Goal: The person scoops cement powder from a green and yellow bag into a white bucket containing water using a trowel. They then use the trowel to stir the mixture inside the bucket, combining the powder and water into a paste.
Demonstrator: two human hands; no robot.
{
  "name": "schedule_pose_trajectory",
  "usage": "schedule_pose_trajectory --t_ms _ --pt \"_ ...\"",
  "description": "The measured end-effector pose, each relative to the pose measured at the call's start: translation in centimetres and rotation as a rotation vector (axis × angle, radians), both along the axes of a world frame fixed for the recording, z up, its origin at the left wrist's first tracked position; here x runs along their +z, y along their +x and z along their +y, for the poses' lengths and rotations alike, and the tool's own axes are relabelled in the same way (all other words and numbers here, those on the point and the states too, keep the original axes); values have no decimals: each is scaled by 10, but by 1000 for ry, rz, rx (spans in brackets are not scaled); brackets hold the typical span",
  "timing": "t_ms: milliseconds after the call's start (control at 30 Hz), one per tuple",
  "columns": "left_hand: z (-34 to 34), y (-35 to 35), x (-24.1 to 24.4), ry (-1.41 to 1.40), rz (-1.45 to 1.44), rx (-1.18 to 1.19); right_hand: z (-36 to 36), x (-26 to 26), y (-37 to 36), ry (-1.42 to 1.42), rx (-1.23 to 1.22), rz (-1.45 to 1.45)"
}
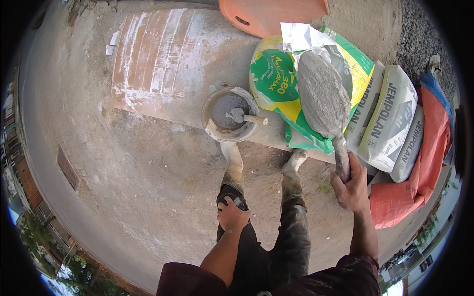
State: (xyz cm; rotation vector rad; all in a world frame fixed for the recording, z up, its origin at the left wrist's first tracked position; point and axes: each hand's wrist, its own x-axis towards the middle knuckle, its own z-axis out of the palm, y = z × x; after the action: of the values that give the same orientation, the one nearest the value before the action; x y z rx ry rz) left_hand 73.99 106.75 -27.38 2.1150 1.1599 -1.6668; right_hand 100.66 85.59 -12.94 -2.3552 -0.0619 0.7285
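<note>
My right hand [351, 185] grips the handle of a shovel [342, 159]. Its blade carries a heap of grey powder [324, 94] above an opened green and yellow mortar bag [276, 76]. To the left of the bag, a round bucket [209, 127] holds wet grey mix [224, 109], in which a trowel with a wooden handle [255, 119] rests; the handle leans over the rim. My left hand [232, 214] lies on my left knee, its fingers around the dark trouser leg, with no tool visible in it.
A stained board [159, 63] lies under the bucket and bag. Behind the bag is an orange plastic tub [274, 14]. Stacked cement bags [389, 118] and a red tarpaulin [400, 199] are at the right, gravel [422, 37] beyond. A metal drain grate [68, 168] is at the left.
</note>
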Motion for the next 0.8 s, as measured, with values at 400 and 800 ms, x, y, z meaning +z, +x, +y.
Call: schedule_pose_trajectory --t_ms 400,800 --pt "11 -25 -6 -48 31 120 127 -231 -111 111 78 313" --pt "29 -27 -6 -96 35 129 194 -335 -123 524 -621 1119"
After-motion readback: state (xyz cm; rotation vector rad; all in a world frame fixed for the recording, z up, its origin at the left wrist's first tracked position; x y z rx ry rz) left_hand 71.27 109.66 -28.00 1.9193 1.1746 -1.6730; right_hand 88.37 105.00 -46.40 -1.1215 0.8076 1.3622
